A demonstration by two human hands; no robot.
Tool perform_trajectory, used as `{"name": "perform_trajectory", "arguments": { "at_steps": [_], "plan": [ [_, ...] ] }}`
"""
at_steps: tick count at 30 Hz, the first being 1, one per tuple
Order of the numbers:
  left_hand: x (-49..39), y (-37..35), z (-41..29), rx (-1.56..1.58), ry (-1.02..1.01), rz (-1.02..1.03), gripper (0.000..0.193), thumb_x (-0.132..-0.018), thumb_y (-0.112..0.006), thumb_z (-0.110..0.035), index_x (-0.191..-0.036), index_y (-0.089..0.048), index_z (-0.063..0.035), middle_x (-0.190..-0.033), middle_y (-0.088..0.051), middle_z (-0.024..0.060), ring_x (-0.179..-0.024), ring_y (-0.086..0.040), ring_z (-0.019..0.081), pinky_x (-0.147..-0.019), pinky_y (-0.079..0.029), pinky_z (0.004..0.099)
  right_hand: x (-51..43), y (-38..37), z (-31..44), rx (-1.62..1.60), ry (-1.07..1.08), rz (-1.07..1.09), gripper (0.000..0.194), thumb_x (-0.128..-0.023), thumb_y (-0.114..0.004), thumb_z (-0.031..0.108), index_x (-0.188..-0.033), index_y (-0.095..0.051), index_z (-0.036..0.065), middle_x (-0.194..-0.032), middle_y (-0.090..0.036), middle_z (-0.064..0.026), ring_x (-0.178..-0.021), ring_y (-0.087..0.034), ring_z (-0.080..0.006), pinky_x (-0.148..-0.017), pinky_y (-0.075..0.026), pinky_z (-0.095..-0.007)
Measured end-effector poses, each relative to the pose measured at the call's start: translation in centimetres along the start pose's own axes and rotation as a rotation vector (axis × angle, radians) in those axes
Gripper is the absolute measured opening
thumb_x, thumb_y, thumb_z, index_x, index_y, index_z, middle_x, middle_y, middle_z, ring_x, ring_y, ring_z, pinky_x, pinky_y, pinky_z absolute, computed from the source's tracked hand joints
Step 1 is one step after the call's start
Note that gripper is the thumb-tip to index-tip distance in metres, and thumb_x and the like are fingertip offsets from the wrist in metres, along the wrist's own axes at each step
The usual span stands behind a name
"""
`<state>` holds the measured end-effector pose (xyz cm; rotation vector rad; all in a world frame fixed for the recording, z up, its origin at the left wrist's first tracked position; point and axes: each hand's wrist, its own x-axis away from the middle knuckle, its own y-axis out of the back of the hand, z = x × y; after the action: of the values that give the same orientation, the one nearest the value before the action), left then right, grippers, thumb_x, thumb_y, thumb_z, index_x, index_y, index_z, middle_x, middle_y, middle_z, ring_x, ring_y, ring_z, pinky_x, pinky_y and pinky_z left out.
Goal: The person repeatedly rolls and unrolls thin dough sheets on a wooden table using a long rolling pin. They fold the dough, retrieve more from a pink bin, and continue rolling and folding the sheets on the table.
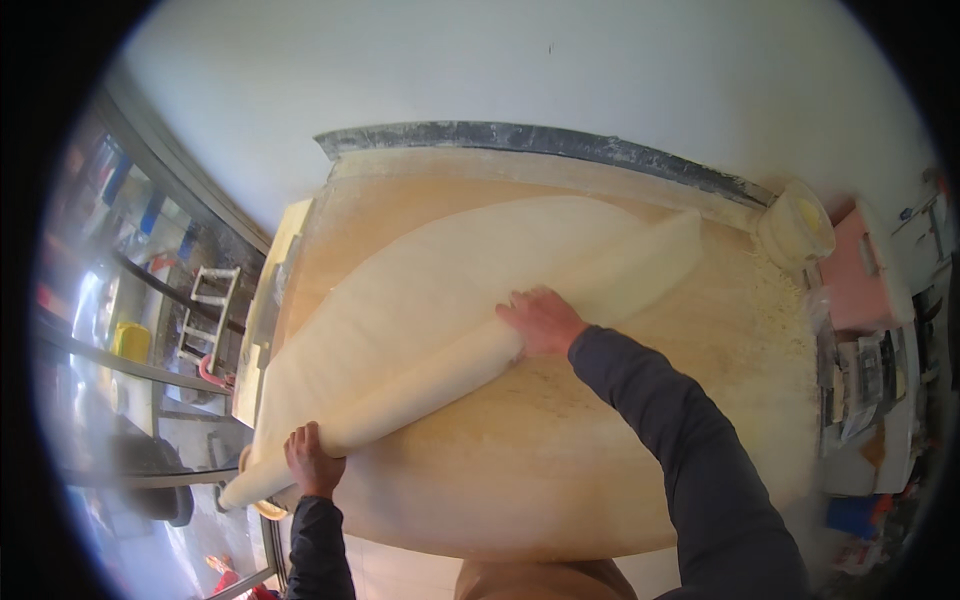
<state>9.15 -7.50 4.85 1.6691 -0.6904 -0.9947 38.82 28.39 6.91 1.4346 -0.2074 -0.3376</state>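
A large thin sheet of dough [450, 262] lies across a floured wooden board [510, 480]. Its near edge forms a long roll [420, 397] running diagonally from lower left to the middle; whether a rolling pin lies inside is hidden. My left hand [315, 461] grips this roll near its lower-left end. My right hand [544, 322] rests on the dough at the roll's right part, fingers bent over it. Beyond that hand, a loose flap of dough [660, 262] stretches towards the upper right.
A dark, flour-dusted strip [525, 136] runs along the back wall. A whitish tub [795, 225] stands at the back right corner, with crumbs beside it. Glass panes are on the left. A pink container [862, 270] and assorted items stand on the right.
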Motion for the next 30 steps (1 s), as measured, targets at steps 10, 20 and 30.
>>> {"name": "perform_trajectory", "arguments": {
  "at_steps": [10,20,30],
  "plan": [
    [2.9,2.0,-4.7,0.034,-0.076,0.152,0.073,-0.057,-0.09,-0.045,-0.106,-0.057,-0.0024,-0.095,-0.059,0.0151,-0.09,-0.057,0.036,-0.079,-0.043,0.0467,7.5,-1.2,-3.9,0.096,-0.103,-0.393,0.054,-0.063,-0.083,0.027,-0.109,-0.062,0.009,-0.099,-0.06,-0.0121,-0.105,-0.054,-0.0315,-0.096,-0.041,-0.048],
    [2.3,-0.8,-10.1,0.003,0.118,0.092,0.068,-0.055,-0.089,-0.052,-0.09,-0.057,-0.0044,-0.088,-0.062,0.0137,-0.088,-0.06,0.0341,-0.079,-0.047,0.0461,4.3,-0.4,-8.3,0.098,-0.164,-0.352,0.06,-0.054,-0.088,0.033,-0.103,-0.063,0.011,-0.099,-0.06,-0.0084,-0.104,-0.055,-0.0291,-0.099,-0.04,-0.0459],
    [13.9,4.3,-9.3,0.164,-0.071,0.024,0.054,-0.066,-0.086,-0.044,-0.097,-0.059,-0.0079,-0.098,-0.06,0.0109,-0.1,-0.056,0.0314,-0.087,-0.042,0.0447,5.5,3.2,5.6,0.006,-0.375,0.079,0.043,-0.076,-0.074,0.04,-0.105,-0.069,0.009,-0.114,-0.065,-0.0153,-0.113,-0.058,-0.0336,-0.094,-0.043,-0.0528]
  ]
}}
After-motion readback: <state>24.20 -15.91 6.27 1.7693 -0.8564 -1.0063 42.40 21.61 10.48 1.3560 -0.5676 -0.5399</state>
